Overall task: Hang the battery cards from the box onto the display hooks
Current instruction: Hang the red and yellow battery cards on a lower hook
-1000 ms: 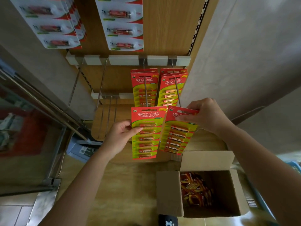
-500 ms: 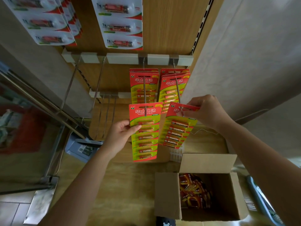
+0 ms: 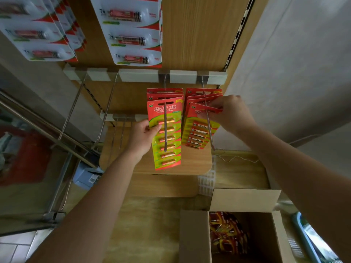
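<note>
My left hand (image 3: pixel 142 136) pinches the left edge of a red and green battery card (image 3: pixel 167 135), which is threaded on the left metal hook (image 3: pixel 165 130). My right hand (image 3: pixel 227 112) pinches the red top of a second battery card (image 3: pixel 199 132), tilted, with the right hook (image 3: pixel 208 126) passing through its top. Behind each held card, more of the same cards hang further back on both hooks. The open cardboard box (image 3: pixel 195 236) stands on the floor at the lower right, holding several more battery cards (image 3: pixel 227 232).
White blister cards (image 3: pixel 133 33) of single batteries hang on the row above, left and centre. Two bare hooks (image 3: pixel 106 111) jut out to the left. A wooden shelf (image 3: pixel 191 164) lies below the hooks. A grey wall runs along the right; a metal rail frame stands at the left.
Both cards have moved up and back along their hooks toward the hanging stacks. The hook ends now stick out well in front of both cards.
</note>
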